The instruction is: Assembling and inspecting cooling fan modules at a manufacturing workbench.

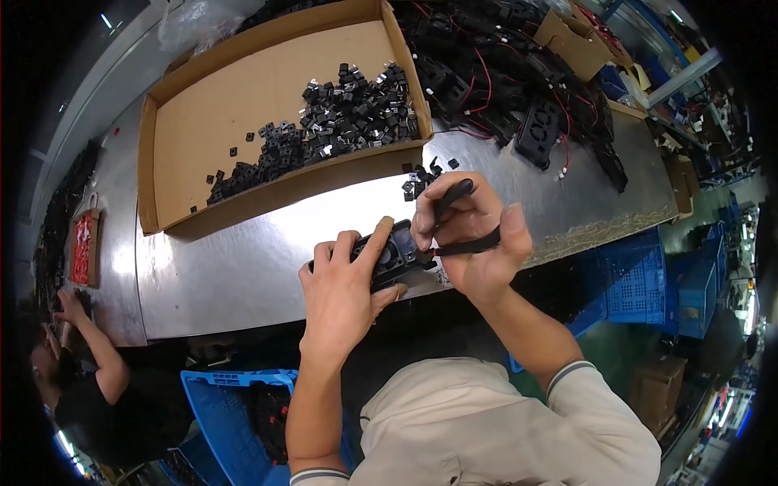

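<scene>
Near the front edge of the metal table, my left hand [336, 283] grips a black plastic housing [398, 249] with round openings, its fingers laid over the top and the thumb along the near side. My right hand [490, 263] is closed around black-handled pliers [478, 243]; one handle points up between the fingers. The tips of the pliers reach the right end of the housing, where the fingers hide part of the contact. Just beyond my right hand lie several small black parts [416, 183], loose on the table.
A shallow cardboard tray [219, 89] with many small black parts [356, 109] stands behind my hands. Black housings with red wires [486, 73] are heaped at the back right. Blue crates [636, 283] stand below the table's edge. A co-worker's arm [101, 352] shows at left.
</scene>
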Motion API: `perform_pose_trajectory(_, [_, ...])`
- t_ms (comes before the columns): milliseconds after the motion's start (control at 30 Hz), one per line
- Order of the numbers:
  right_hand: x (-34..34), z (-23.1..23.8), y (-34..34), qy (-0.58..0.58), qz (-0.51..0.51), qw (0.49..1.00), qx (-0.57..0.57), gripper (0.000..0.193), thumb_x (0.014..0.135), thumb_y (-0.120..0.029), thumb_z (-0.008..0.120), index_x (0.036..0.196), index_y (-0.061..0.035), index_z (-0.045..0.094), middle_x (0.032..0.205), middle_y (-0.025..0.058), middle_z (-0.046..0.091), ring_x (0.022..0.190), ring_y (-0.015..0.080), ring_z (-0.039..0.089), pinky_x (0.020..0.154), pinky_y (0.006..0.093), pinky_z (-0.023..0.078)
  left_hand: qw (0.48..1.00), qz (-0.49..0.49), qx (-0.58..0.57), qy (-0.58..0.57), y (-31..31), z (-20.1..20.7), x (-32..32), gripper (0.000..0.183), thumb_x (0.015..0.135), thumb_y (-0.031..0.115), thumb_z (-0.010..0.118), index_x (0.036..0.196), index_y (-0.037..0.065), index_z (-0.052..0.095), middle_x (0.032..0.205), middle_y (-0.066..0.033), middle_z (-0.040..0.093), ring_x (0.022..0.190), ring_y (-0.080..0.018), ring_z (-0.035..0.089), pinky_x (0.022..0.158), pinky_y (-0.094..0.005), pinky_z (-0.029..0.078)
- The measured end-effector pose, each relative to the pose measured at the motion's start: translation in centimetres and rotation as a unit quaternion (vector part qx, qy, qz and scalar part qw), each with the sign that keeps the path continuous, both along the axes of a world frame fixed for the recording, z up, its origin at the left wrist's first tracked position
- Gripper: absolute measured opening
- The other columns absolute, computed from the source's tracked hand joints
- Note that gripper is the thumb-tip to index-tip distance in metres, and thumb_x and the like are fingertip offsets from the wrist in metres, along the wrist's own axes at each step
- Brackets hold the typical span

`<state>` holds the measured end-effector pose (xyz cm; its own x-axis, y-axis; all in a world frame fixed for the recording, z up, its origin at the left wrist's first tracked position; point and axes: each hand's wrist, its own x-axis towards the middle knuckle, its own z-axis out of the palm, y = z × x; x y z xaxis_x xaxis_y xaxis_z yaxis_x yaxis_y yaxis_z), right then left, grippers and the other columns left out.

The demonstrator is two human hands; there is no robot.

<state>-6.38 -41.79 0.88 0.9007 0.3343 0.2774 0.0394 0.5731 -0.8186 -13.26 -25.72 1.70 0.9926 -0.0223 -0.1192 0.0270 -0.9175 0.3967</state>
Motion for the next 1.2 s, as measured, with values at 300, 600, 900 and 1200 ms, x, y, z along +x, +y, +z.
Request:
perform_pose_trajectory(300, [-0.1, -0.2, 0.1, -0.033, 0.017, 0.999, 0.025, 0.057, 0.097, -0.053, 0.034, 0.117, -0.0032, 0.052, 0.09, 0.0068, 0.055, 0.078, 0.0149, 0.053, 0.07, 0.0283, 0.043, 0.999, -0.004, 0.011, -0.031, 0.0, -0.2, -0.1, 0.082, 0.069, 0.029, 0.084, 0.142, 0.03, 0.048, 0.118, -0.0074, 0.055, 0.107, -0.0298, 0.054, 0.086, -0.0509, 0.045])
perform_pose_trajectory(600, [-0.1, 0.0, -0.1, -0.044, 0.009, 0.999, 0.02, 0.057, 0.097, -0.054, 0.033, 0.116, -0.0036, 0.051, 0.09, 0.0074, 0.055, 0.077, 0.0143, 0.052, 0.069, 0.0278, 0.043, 1.0, -0.002, 0.002, -0.006, 0.0, -0.1, -0.1, 0.079, 0.074, 0.03, 0.081, 0.145, 0.029, 0.046, 0.119, -0.0096, 0.054, 0.111, -0.0323, 0.051, 0.09, -0.0484, 0.043])
perform_pose_trajectory(900, [-0.3, 0.3, 0.3, -0.027, -0.036, 0.999, 0.025, 0.073, 0.091, -0.072, 0.03, 0.103, -0.0029, 0.051, 0.083, 0.0126, 0.052, 0.068, 0.0183, 0.046, 0.06, 0.0315, 0.038, 1.0, -0.001, -0.001, -0.005, 0.0, 0.0, -0.1, 0.08, 0.074, 0.029, 0.082, 0.145, 0.028, 0.046, 0.12, -0.0097, 0.054, 0.111, -0.0318, 0.051, 0.091, -0.0487, 0.043])
perform_pose_trajectory(1200, [-0.6, 0.6, 0.3, -0.046, -0.039, 0.998, -0.031, 0.074, 0.09, -0.074, 0.03, 0.102, -0.0028, 0.049, 0.081, 0.0136, 0.051, 0.065, 0.0185, 0.045, 0.058, 0.0313, 0.037, 1.0, -0.003, 0.006, -0.025, 0.1, -0.5, 0.0, 0.079, 0.072, 0.028, 0.082, 0.143, 0.028, 0.048, 0.118, -0.0087, 0.054, 0.108, -0.0312, 0.052, 0.087, -0.0495, 0.044])
